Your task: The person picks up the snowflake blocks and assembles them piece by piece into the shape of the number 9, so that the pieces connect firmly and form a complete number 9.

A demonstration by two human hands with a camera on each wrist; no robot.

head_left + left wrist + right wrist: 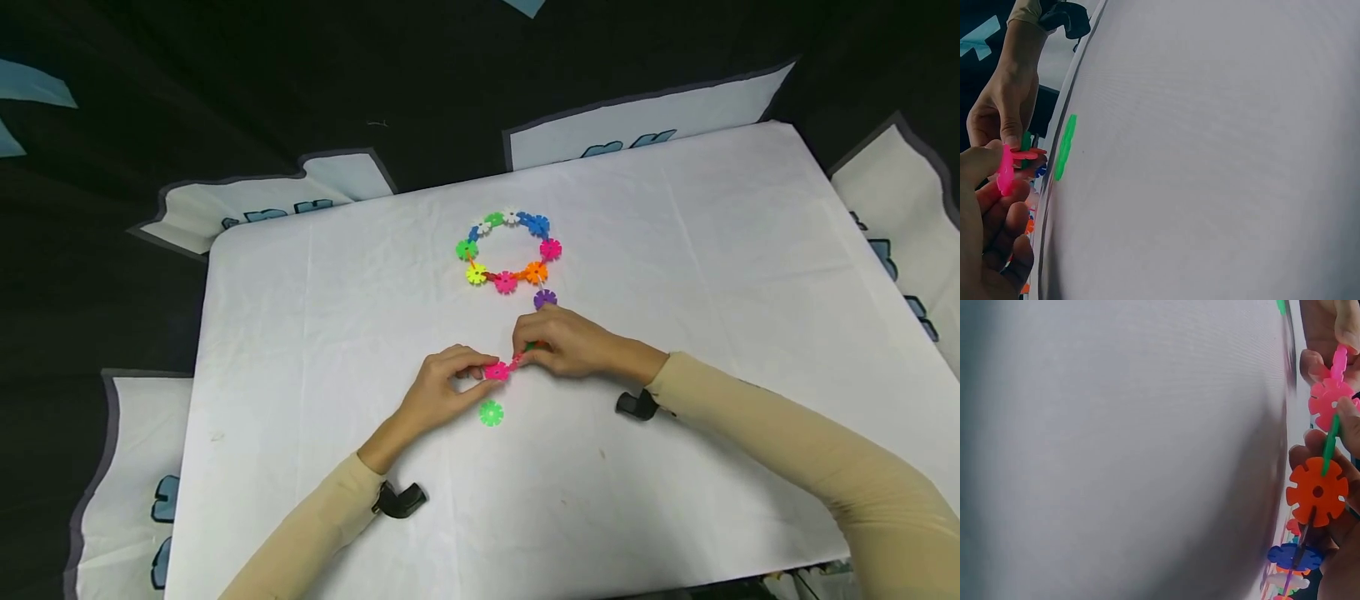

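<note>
Between its thumb and fingers my left hand (442, 387) pinches a bright pink notched flower disc (497, 372). This disc meets a second, salmon-pink disc (1329, 403) edge to face, their notches together. My right hand (570, 343) grips that second disc by a short chain, where a green disc (1331, 445), an orange disc (1317, 491) and a dark blue disc (1295, 557) follow one another. Beyond the right fingers a purple disc (545, 298) lies near the ring. One loose green disc (491, 413) lies on the cloth just below the left fingertips.
A ring of linked coloured discs (506, 283) lies on the white-covered table (360, 292) beyond the hands. Black wrist camera mounts (401, 501) sit on both sleeves. Dark cloth with pale panels (645, 121) surrounds the table.
</note>
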